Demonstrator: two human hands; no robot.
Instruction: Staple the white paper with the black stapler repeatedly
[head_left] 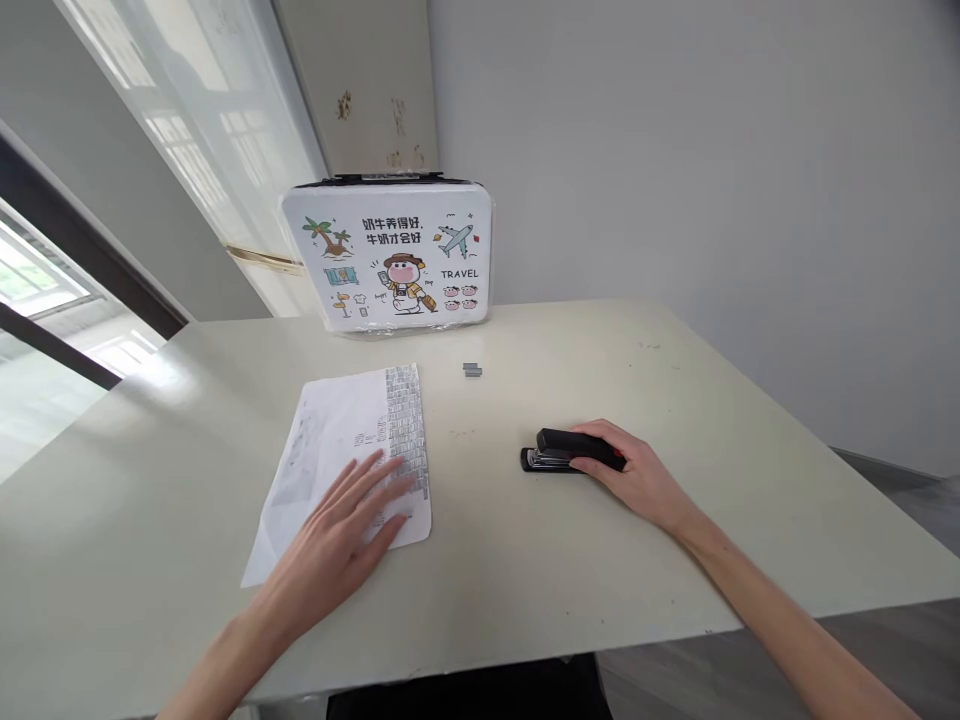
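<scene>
My left hand (341,525) lies flat with fingers stretched out on a printed sheet of paper (337,430) that rests on the pale table (525,560). A grey patterned strip runs down the sheet's right side. My right hand (630,470) rests on the rear of a black stapler (551,452), its fingers curled over the stapler's back end. The stapler sits on the table right of the paper, its nose pointing left.
A small strip of staples (472,370) lies on the table beyond the stapler. A white case with cartoon travel pictures (390,255) stands upright at the table's far edge against the wall. A window is at the left.
</scene>
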